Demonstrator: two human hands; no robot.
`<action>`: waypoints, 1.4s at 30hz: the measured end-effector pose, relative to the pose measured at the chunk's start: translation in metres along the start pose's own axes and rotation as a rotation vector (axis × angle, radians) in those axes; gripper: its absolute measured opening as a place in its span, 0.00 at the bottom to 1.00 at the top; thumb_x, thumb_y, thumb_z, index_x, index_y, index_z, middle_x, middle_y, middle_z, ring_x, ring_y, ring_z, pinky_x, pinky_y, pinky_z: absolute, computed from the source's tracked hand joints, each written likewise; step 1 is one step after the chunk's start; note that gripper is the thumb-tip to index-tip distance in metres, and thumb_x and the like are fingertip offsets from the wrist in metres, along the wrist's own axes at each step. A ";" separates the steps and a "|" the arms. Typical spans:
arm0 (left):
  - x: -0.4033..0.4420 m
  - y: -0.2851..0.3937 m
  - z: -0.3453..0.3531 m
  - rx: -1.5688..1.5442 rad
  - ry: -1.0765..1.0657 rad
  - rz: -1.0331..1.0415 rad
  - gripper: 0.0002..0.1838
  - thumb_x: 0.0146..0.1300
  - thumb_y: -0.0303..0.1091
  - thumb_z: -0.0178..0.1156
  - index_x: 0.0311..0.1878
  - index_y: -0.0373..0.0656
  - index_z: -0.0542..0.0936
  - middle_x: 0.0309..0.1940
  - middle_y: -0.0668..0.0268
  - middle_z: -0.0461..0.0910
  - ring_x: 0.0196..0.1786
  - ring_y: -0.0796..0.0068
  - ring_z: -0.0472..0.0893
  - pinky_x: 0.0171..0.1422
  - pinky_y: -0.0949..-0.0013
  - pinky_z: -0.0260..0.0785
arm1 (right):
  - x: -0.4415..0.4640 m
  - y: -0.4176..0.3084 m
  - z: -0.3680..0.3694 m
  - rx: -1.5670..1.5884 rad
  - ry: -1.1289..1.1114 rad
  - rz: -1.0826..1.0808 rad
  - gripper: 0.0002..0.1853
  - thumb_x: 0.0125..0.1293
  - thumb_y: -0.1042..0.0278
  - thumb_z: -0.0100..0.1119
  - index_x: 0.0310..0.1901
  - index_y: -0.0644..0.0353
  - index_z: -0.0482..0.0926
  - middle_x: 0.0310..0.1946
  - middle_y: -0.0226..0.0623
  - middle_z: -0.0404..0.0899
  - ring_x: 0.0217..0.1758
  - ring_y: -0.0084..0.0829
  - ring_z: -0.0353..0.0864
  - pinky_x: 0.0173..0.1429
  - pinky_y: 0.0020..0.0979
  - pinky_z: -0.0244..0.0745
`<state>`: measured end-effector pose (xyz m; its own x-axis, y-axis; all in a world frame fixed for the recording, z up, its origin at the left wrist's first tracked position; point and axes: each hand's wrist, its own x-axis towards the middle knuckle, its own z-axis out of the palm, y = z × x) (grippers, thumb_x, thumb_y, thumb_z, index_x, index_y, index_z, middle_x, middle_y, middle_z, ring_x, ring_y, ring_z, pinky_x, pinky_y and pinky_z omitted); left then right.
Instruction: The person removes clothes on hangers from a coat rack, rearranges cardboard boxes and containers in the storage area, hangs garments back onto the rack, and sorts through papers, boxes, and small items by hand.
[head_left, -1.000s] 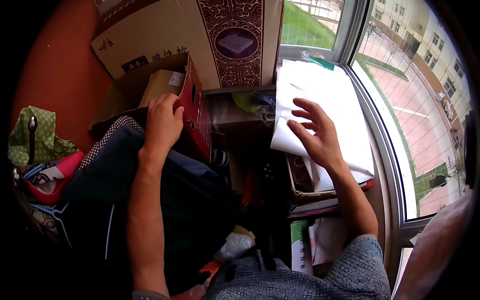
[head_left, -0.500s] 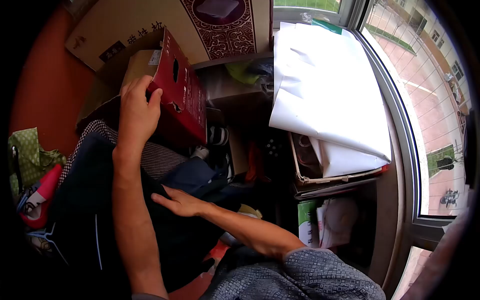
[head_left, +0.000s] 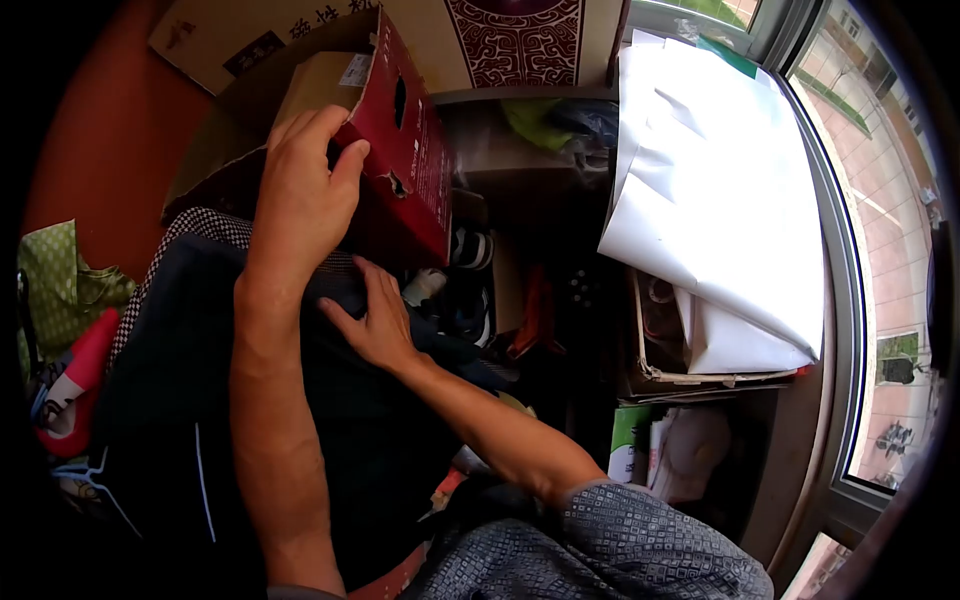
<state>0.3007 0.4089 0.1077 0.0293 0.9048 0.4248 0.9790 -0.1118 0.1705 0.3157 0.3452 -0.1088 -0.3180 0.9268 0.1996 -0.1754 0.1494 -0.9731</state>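
Note:
My left hand grips the upper edge of a red cardboard box, its fingers curled over the rim and its thumb against the outer wall. The box is open at the top and tilted, with a hand hole and a torn spot in its red side. Below it, my right hand lies fairly flat on a pile of dark clothes, thumb apart from the fingers. Black-and-white checked fabric shows along the far edge of the pile. Close to the right fingertips, striped shoes sit under the box.
A large printed carton stands behind. White sheets cover an open box beside the window. Papers fill a shelf below. Green dotted fabric and a pink item lie at left.
My right hand has moved up the clothes toward the box, its fingers now stretched forward. My left hand keeps its hold on the box edge. The view has shifted left.

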 end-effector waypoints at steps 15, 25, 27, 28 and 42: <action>0.005 0.006 -0.007 -0.116 -0.065 -0.097 0.20 0.71 0.34 0.66 0.62 0.35 0.80 0.64 0.53 0.79 0.65 0.61 0.78 0.61 0.64 0.73 | 0.025 0.026 0.040 0.175 -0.987 0.572 0.56 0.68 0.15 0.40 0.78 0.62 0.63 0.78 0.57 0.63 0.83 0.51 0.58 0.84 0.42 0.53; 0.003 -0.004 0.000 -0.136 0.001 0.003 0.15 0.69 0.31 0.64 0.55 0.36 0.81 0.52 0.58 0.83 0.61 0.56 0.77 0.52 0.62 0.76 | 0.017 0.004 0.012 0.174 -1.004 0.563 0.58 0.66 0.11 0.35 0.73 0.62 0.73 0.74 0.56 0.70 0.79 0.51 0.65 0.81 0.41 0.57; 0.004 -0.006 0.003 -0.128 0.049 0.029 0.15 0.69 0.31 0.64 0.55 0.36 0.81 0.51 0.58 0.83 0.59 0.58 0.78 0.51 0.63 0.76 | 0.013 0.011 0.012 0.170 -0.976 0.536 0.58 0.66 0.11 0.35 0.71 0.63 0.76 0.71 0.57 0.73 0.78 0.51 0.68 0.80 0.40 0.59; 0.004 -0.006 0.003 -0.138 0.046 0.031 0.15 0.69 0.31 0.64 0.55 0.36 0.81 0.51 0.58 0.83 0.59 0.58 0.78 0.51 0.63 0.76 | 0.009 0.021 0.017 0.188 -0.939 0.521 0.57 0.66 0.11 0.35 0.70 0.63 0.77 0.70 0.57 0.74 0.76 0.51 0.70 0.79 0.40 0.61; 0.008 -0.021 0.005 -0.196 -0.098 -0.059 0.21 0.76 0.36 0.62 0.65 0.33 0.78 0.57 0.62 0.82 0.55 0.76 0.81 0.61 0.71 0.74 | -0.030 0.028 -0.021 -0.116 -0.245 0.311 0.33 0.79 0.40 0.46 0.53 0.68 0.84 0.51 0.57 0.85 0.60 0.59 0.80 0.65 0.48 0.74</action>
<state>0.2813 0.4209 0.1033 0.0019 0.9466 0.3223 0.9219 -0.1265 0.3662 0.3399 0.3287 -0.1447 -0.5538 0.8268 -0.0982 0.0655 -0.0743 -0.9951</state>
